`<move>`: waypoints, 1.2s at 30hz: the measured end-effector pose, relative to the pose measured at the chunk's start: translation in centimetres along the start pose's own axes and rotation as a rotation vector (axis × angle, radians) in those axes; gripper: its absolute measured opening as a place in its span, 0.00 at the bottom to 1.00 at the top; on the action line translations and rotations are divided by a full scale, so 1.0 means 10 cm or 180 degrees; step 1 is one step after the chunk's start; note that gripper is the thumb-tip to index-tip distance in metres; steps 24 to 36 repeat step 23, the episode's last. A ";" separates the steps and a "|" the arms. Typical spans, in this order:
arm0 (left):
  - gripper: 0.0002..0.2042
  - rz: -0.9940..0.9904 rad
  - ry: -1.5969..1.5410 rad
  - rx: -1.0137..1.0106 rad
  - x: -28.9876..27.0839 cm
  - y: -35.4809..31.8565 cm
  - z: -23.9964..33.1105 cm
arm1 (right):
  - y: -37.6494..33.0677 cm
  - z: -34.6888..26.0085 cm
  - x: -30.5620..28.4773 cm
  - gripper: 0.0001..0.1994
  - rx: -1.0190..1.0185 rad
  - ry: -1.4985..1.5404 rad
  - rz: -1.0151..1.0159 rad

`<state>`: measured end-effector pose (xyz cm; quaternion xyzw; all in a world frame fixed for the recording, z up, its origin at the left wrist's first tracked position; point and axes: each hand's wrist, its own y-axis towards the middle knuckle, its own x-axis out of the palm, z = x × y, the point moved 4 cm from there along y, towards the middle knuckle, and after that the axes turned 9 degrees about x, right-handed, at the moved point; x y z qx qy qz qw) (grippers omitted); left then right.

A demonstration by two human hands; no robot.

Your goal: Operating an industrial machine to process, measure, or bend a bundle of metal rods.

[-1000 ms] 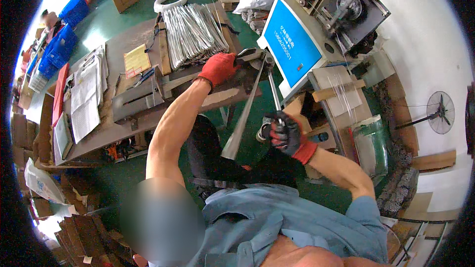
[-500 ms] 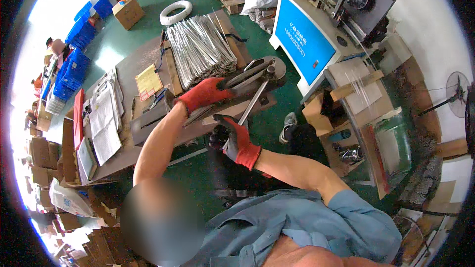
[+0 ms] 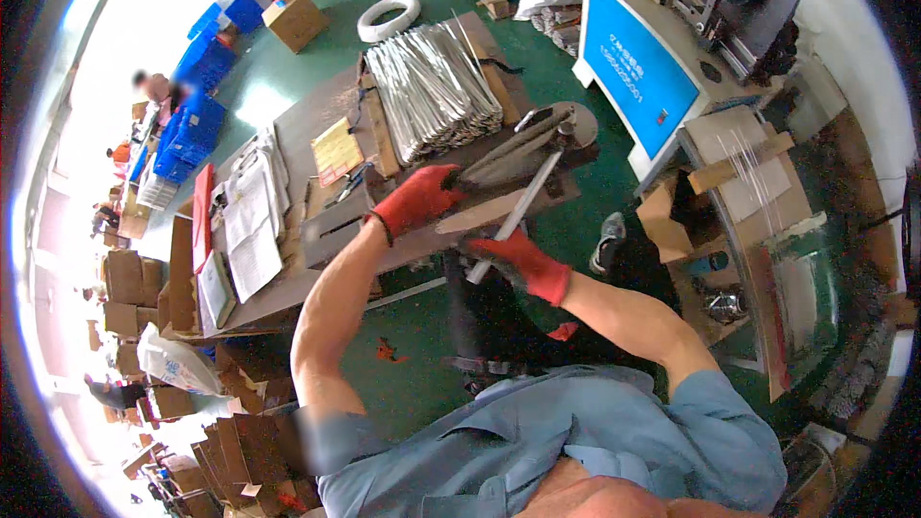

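Note:
Over the table edge, my left hand (image 3: 419, 203), in a red work glove, is closed at the near end of a dark lever (image 3: 508, 159) on a bench-mounted bending tool. The tool has a round metal plate (image 3: 583, 127) at its far end with an upright post. My right hand (image 3: 528, 264), also in a red glove with a dark palm, is closed around the lower part of a silver metal strip (image 3: 523, 206). The strip slants up from that hand to the post. Some of the right fingers are hidden by the strip.
A stack of thin silver rods (image 3: 436, 91) lies on the table (image 3: 297, 139) beyond my left hand. Yellow paper (image 3: 338, 151), pliers (image 3: 347, 184) and paper sheets (image 3: 254, 230) lie to the left. A blue-fronted machine (image 3: 638, 67) and a side table with cardboard (image 3: 739, 168) stand right.
The view has shifted, so the scene sits further right. My right hand has turned over at the strip's lower end, its red back now showing. The left hand stays at the lever.

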<state>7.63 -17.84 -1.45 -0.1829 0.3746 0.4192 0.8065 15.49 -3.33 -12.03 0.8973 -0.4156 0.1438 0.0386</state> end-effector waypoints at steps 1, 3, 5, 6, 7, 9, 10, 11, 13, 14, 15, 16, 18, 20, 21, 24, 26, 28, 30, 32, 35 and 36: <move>0.14 -0.0157 0.0020 -0.0349 0.01 -0.11 0.08 | -0.13 -0.07 -0.01 0.12 0.0409 0.0339 0.0024; 0.15 -0.0098 -0.0450 -0.0709 0.05 -0.28 0.16 | -0.48 -0.40 -0.04 0.15 0.0988 0.0769 -0.0048; 0.17 -0.0085 -0.0937 -0.0976 0.04 -0.27 0.25 | -0.73 -0.48 -0.27 0.17 0.1037 0.0517 0.0089; 0.17 -0.0064 -0.0877 -0.0866 0.00 -0.28 0.28 | -0.85 -0.65 -0.33 0.19 0.1278 0.0423 0.0041; 0.18 -0.0061 -0.0804 -0.0743 -0.07 -0.27 0.36 | -0.92 -0.64 -0.50 0.20 0.1243 -0.0189 0.0115; 0.20 -0.0080 -0.0709 -0.0822 -0.20 -0.26 0.37 | -1.08 -0.78 -0.73 0.25 0.0965 -0.0568 0.0072; 0.22 0.0197 -0.0396 -0.0545 -0.32 -0.30 0.33 | -1.14 -0.92 -0.79 0.27 0.1306 -0.1298 0.0139; 0.23 0.0454 -0.0097 -0.0220 -0.45 -0.30 0.31 | -1.20 -1.01 -0.91 0.28 0.1182 -0.1532 0.0218; 0.24 0.0788 0.0282 0.0175 -0.79 -0.32 0.08 | -1.34 -1.09 -1.16 0.29 0.1304 -0.1790 0.0420; 0.23 0.0867 0.0875 0.0414 -1.03 -0.28 0.02 | -1.36 -1.35 -1.16 0.30 0.1096 -0.2235 0.0516; 0.21 0.0831 0.1795 0.0311 -1.24 -0.19 0.02 | -1.44 -1.38 -1.33 0.30 0.0955 -0.2820 0.0661; 0.21 0.1028 0.2169 0.0418 -1.47 -0.21 -0.13 | -1.44 -1.56 -1.35 0.29 0.1276 -0.2972 0.0770; 0.20 0.0976 0.3053 0.0332 -1.81 -0.18 -0.28 | -1.51 -1.79 -1.46 0.28 0.1250 -0.3128 0.1051; 0.18 0.0668 0.3479 0.0177 -2.04 -0.14 -0.48 | -1.54 -1.79 -1.72 0.27 0.1223 -0.3273 0.1346; 0.18 0.0503 0.3581 0.0124 -2.16 -0.11 -0.55 | -1.58 -1.75 -1.92 0.27 0.1355 -0.3246 0.1550; 0.19 0.0234 0.3650 0.0278 -2.32 0.03 -0.71 | -1.61 -1.65 -2.19 0.28 0.1521 -0.3184 0.1759; 0.19 0.0234 0.3650 0.0278 -2.32 0.03 -0.71 | -1.61 -1.65 -2.19 0.28 0.1521 -0.3184 0.1759; 0.19 0.0234 0.3650 0.0278 -2.32 0.03 -0.71 | -1.61 -1.65 -2.19 0.28 0.1521 -0.3184 0.1759; 0.19 0.0234 0.3650 0.0278 -2.32 0.03 -0.71 | -1.61 -1.65 -2.19 0.28 0.1521 -0.3184 0.1759; 0.19 0.0234 0.3650 0.0278 -2.32 0.03 -0.71 | -1.61 -1.65 -2.19 0.28 0.1521 -0.3184 0.1759; 0.19 0.0234 0.3650 0.0278 -2.32 0.03 -0.71 | -1.61 -1.65 -2.19 0.28 0.1521 -0.3184 0.1759; 0.19 0.0234 0.3650 0.0278 -2.32 0.03 -0.71 | -1.61 -1.65 -2.19 0.28 0.1521 -0.3184 0.1759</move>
